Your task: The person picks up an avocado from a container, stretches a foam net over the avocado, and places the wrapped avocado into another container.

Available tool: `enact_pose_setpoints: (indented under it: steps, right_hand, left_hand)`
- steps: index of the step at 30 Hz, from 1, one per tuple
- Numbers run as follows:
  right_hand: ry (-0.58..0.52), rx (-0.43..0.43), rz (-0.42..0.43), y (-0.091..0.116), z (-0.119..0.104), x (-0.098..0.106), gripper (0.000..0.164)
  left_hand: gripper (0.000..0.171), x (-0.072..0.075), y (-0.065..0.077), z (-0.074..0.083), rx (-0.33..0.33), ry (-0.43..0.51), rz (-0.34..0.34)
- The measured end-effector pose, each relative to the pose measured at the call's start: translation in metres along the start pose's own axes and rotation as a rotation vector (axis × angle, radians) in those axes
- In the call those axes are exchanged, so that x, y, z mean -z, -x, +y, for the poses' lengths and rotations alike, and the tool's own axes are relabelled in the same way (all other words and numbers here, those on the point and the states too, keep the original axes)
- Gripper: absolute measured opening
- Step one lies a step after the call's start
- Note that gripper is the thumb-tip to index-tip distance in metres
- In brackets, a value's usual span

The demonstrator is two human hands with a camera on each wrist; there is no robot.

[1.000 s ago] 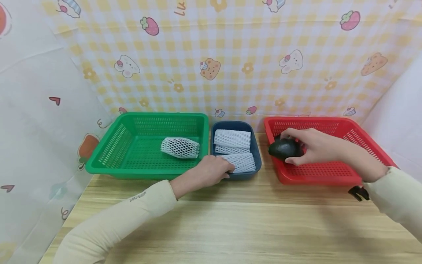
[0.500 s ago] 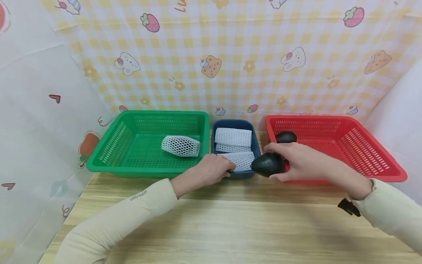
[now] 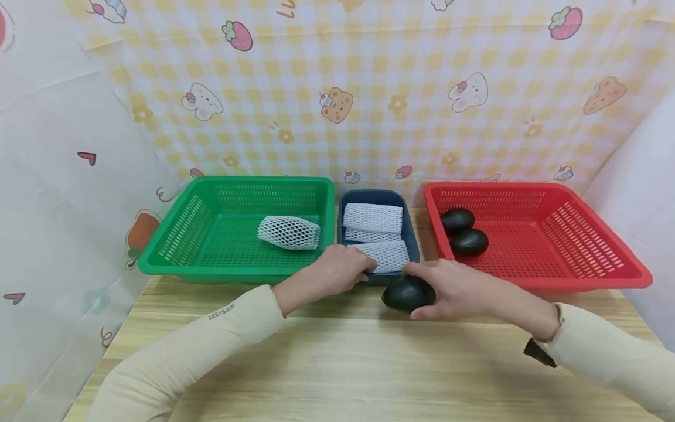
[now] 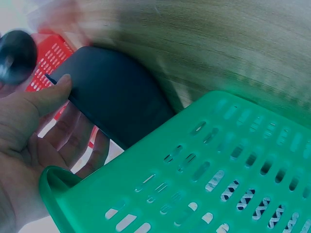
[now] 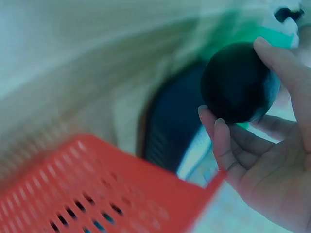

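Note:
My right hand [image 3: 453, 286] grips a dark avocado [image 3: 407, 294] above the table, just in front of the small dark blue bin [image 3: 413, 246]. In the right wrist view the thumb and fingers lie around that avocado [image 5: 238, 85]. My left hand [image 3: 337, 268] holds the bin's near rim, and the left wrist view has its thumb on the bin's outer wall [image 4: 112, 92]; whether its fingertips also touch a foam net is hidden. Several white foam net sleeves [image 3: 381, 255] lie in the bin. One netted avocado [image 3: 290, 232] rests in the green basket [image 3: 232, 272].
On the right stands a red basket [image 3: 527, 282], with two bare avocados [image 3: 469, 242] near its left wall. The green basket flanks the bin closely on the left. Wooden table [image 3: 337, 363] stretches in front, and a checked cloth [image 3: 295, 70] hangs behind.
My right hand has lifted the avocado out of the red basket and carried it left and toward me, to the front of the bin. The left hand has stayed at the bin's rim.

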State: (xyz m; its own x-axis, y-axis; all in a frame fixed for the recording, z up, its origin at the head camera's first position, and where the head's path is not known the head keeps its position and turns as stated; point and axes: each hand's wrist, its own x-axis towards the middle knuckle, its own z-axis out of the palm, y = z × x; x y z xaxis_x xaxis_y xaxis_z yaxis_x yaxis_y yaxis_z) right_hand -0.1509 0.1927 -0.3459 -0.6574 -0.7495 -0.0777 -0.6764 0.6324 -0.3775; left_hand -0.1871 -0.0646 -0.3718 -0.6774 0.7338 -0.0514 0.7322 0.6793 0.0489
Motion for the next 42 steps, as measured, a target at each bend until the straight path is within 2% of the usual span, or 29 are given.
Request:
enact_pose_setpoints:
  steps: [4, 8, 12, 16, 21, 24, 27, 31, 35, 38, 40, 42]
  right_hand:
    - [0.006, -0.026, -0.034, -0.001, -0.001, -0.013, 0.068]
    - [0.018, -0.044, -0.082, -0.002, -0.002, -0.022, 0.076]
    - [0.002, -0.051, -0.115, -0.003, -0.002, -0.029, 0.075]
    - [-0.035, -0.050, -0.112, -0.003, -0.002, -0.030, 0.071]
    - [-0.052, -0.036, -0.111, -0.005, -0.003, -0.029, 0.069]
    - [-0.045, -0.040, -0.118, -0.007, -0.004, -0.028, 0.067]
    - [-0.040, -0.042, -0.124, -0.008, -0.004, -0.027, 0.066]
    - [-0.034, -0.034, -0.126, -0.009, -0.003, -0.027, 0.065]
    - [-0.025, -0.015, -0.116, -0.009, -0.002, -0.027, 0.065]
    - [-0.026, -0.009, -0.109, -0.009, -0.002, -0.028, 0.064]
    - [-0.027, -0.009, -0.107, -0.009, -0.002, -0.028, 0.063]
    - [-0.029, -0.009, -0.106, -0.009, -0.002, -0.028, 0.062]
  left_hand:
    - [0.006, 0.001, 0.000, 0.001, 0.003, 0.002, -0.002]
    - [0.007, 0.002, -0.001, 0.002, 0.022, 0.006, -0.018]
    - [0.007, 0.003, -0.001, 0.001, 0.045, 0.040, -0.032]
    - [0.005, 0.006, -0.002, -0.002, 0.062, 0.123, -0.060]
    - [0.022, 0.017, -0.006, -0.008, 0.097, 0.256, -0.133]
    - [0.030, 0.023, -0.011, -0.009, 0.111, 0.284, -0.124]
    - [0.035, 0.023, -0.018, -0.007, 0.129, 0.254, -0.086]
    - [0.048, 0.014, -0.030, -0.002, 0.196, 0.166, -0.064]
    - [0.061, 0.005, -0.040, 0.003, 0.281, 0.085, -0.109]
    - [0.068, 0.000, -0.046, 0.006, 0.317, 0.046, -0.146]
    - [0.067, -0.002, -0.049, 0.006, 0.323, 0.031, -0.152]
    - [0.056, -0.002, -0.051, 0.005, 0.322, 0.022, -0.145]
